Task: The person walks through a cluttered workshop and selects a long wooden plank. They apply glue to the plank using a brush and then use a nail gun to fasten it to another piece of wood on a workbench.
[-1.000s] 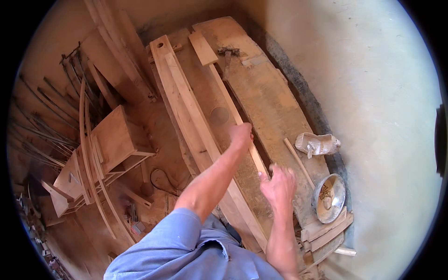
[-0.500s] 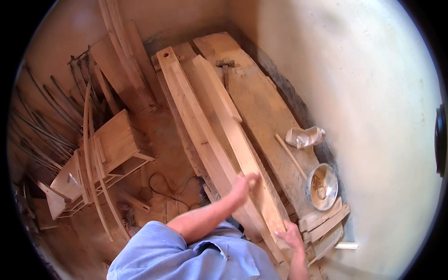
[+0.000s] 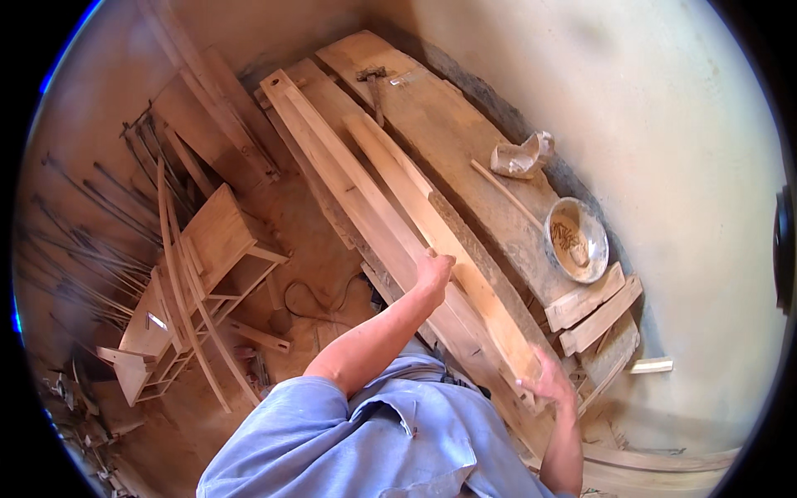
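Note:
A long pale wooden plank (image 3: 490, 311) lies lengthwise over the bench, its far part narrowing beyond a step in its edge. My left hand (image 3: 433, 274) is closed around its left edge near the middle. Close to the near end, my right hand (image 3: 550, 378) grips the same plank, thumb on top and the other fingers partly hidden. A rough, darker face shows along its right side. Just left of it rests a long wooden beam (image 3: 332, 162) with a round hole at its far end.
On the thick bench slab (image 3: 473, 141) lie a hammer (image 3: 374, 81), a wooden stick (image 3: 506, 194), a crumpled wrapper (image 3: 523, 156) and a metal bowl (image 3: 556, 228) with nails. Wood offcuts (image 3: 602, 315) sit at its near end. To the left are a wooden frame (image 3: 195, 257) and thin rods (image 3: 91, 241).
The view has shifted, so the bench sits higher in it. Against the bench, the plank and both hands have come nearer to me. The plank's rough right face shows more.

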`<control>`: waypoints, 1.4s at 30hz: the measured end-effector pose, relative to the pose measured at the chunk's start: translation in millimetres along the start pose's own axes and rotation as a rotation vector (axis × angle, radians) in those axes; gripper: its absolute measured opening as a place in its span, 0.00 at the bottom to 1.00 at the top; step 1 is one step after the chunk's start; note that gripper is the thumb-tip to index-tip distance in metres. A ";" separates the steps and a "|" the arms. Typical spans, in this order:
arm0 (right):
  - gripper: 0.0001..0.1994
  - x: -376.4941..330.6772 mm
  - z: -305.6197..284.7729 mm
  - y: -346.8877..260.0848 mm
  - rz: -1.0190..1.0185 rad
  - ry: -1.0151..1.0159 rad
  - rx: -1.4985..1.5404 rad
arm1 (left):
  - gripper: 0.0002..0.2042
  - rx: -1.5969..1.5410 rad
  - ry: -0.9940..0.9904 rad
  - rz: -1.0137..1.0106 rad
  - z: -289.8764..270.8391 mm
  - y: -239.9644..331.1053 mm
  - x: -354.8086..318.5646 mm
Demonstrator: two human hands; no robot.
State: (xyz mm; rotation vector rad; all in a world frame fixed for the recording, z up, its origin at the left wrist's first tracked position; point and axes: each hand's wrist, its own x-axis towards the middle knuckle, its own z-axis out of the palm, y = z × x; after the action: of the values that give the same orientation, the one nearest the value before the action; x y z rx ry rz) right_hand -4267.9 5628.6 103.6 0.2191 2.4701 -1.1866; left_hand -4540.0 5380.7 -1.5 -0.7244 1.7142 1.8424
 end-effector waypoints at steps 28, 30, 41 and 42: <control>0.31 51.6 157.7 47.1 0.298 0.595 -0.225 | 0.29 1.638 -1.059 1.279 -60.8 65.9 89.3; 0.28 51.0 157.9 44.2 0.248 0.634 -0.207 | 0.28 1.622 -1.081 1.315 -63.8 66.9 90.5; 0.11 30.3 88.1 11.7 0.739 -0.046 0.877 | 0.20 1.719 -1.275 1.069 -78.6 114.7 81.4; 0.09 29.2 84.5 17.0 0.751 -0.092 0.899 | 0.20 1.783 -1.272 1.015 -76.5 118.9 79.2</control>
State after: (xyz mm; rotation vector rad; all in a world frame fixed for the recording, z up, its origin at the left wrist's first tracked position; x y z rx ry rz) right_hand -4266.0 5572.9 31.7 1.1621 1.3626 -1.7380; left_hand -4676.5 5297.5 25.3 1.7513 1.7653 0.1013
